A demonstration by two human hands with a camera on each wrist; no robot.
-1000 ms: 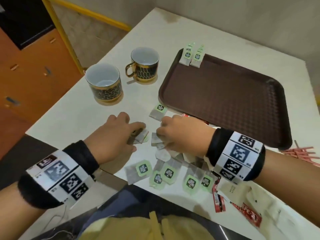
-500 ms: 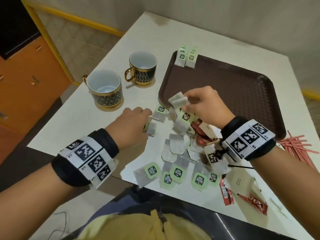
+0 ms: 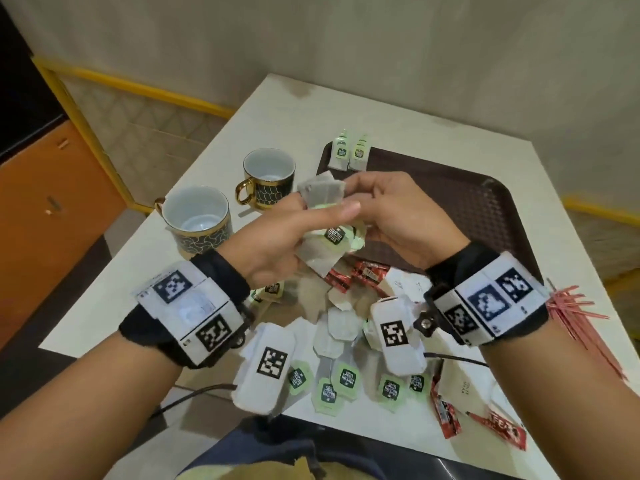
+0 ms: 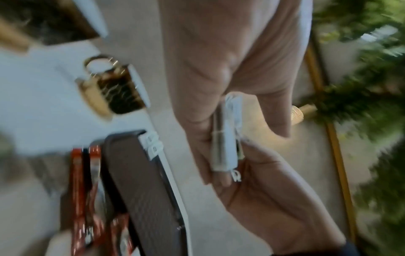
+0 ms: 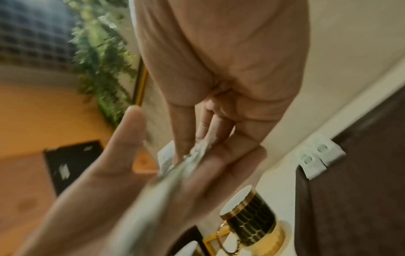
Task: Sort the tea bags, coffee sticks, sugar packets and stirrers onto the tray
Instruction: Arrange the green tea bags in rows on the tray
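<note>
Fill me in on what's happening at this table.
A person is sorting drink supplies. Both hands, left hand and right hand, hold a bunch of tea bags above the table. Only two tea bags are on the tray; more tea bags, coffee sticks and stirrers are off it.
</note>
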